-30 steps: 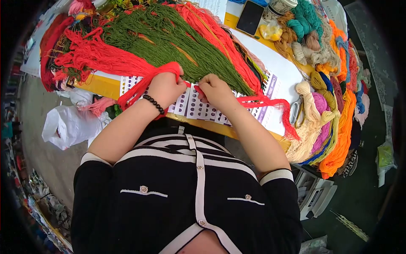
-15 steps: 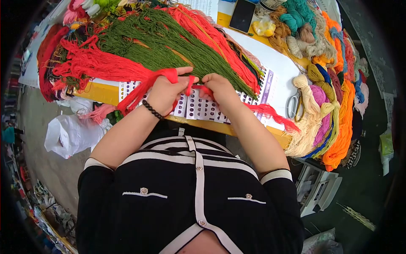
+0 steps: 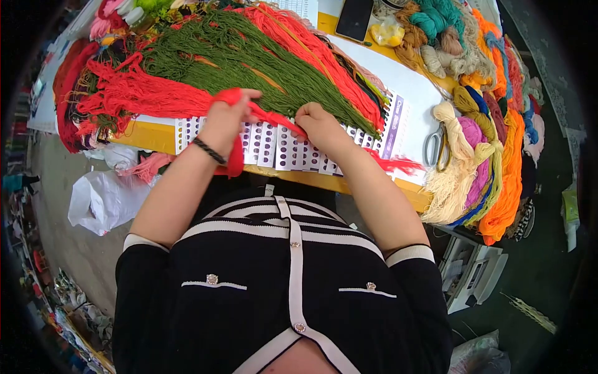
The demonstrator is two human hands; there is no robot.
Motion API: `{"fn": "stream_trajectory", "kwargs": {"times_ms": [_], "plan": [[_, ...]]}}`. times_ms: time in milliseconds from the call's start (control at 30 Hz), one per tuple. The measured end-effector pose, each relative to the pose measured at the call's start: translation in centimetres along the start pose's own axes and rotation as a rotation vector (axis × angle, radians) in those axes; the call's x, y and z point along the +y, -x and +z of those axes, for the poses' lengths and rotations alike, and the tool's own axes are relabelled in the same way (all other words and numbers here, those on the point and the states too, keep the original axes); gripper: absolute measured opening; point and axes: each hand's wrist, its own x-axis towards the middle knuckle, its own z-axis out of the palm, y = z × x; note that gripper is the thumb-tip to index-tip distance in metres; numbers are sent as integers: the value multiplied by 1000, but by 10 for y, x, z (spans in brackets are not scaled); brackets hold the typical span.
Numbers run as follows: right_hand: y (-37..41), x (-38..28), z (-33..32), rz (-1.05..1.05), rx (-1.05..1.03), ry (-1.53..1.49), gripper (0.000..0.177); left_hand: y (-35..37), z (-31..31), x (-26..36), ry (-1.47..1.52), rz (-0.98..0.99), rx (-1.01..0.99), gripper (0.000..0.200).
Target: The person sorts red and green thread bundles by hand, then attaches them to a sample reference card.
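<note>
A length of red yarn [image 3: 274, 118] runs between my two hands above the punched white cards [image 3: 293, 149]. My left hand [image 3: 225, 123], with a dark bracelet at the wrist, is closed on the yarn near the end of a spread red bundle [image 3: 152, 93]; a loop hangs below it. My right hand [image 3: 319, 128] pinches the strand, and a loose red tail [image 3: 392, 163] comes out beyond its wrist. Behind both hands lies a wide fan of dark green yarn [image 3: 230, 62], with more red yarn [image 3: 305, 47] along its far edge.
Scissors [image 3: 434, 146] lie by cream yarn [image 3: 455, 162] at the right. Orange, magenta and olive skeins hang over the right edge. A phone [image 3: 355, 19] and a yellow item in clear plastic [image 3: 387, 34] are at the back. A white bag [image 3: 103, 202] is below the left edge.
My left hand has moved left and the red strand between the hands is longer and straighter. The red tail at the right has drawn slightly left. My right hand has barely moved.
</note>
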Motion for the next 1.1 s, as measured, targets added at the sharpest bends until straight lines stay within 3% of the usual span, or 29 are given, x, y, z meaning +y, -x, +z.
{"fn": "stream_trajectory", "kwargs": {"times_ms": [200,333,400,433,467,533,567,633,667,733,800,833,900,933,1000,1100], "plan": [[-5,7,2,-63,-4,151,16,14,-75,37,392,-40,43,32],[-2,6,3,-70,22,185,17,16,-152,64,495,134,-1,37],[-2,8,3,-81,21,186,17,23,-172,89,619,252,142,38],[-3,10,4,-103,40,227,17,15,-204,83,653,360,-64,37],[-5,12,5,-129,59,269,17,15,-194,87,650,365,-66,37],[-10,23,8,-163,89,295,16,18,-165,99,601,413,370,34],[-12,23,8,-195,117,325,15,2,-195,79,588,323,261,32],[0,10,14,-211,165,401,14,25,-173,61,440,101,141,38],[10,4,19,-207,210,469,13,39,-150,55,304,56,204,42],[34,-19,36,-322,212,384,12,73,-101,47,153,167,5,38],[51,-43,58,-705,87,274,13,90,-93,33,63,143,-170,26],[53,-50,71,-713,76,268,13,98,-83,33,135,119,-274,32],[54,-61,93,-984,10,127,12,112,-66,35,326,152,-377,43],[52,-62,102,-990,2,128,12,116,-63,37,417,137,-401,46],[52,-64,115,-450,-515,-526,12,118,-61,37,386,121,-366,48],[54,-63,127,-314,-426,-533,12,118,-65,28,281,125,-341,52]]}}
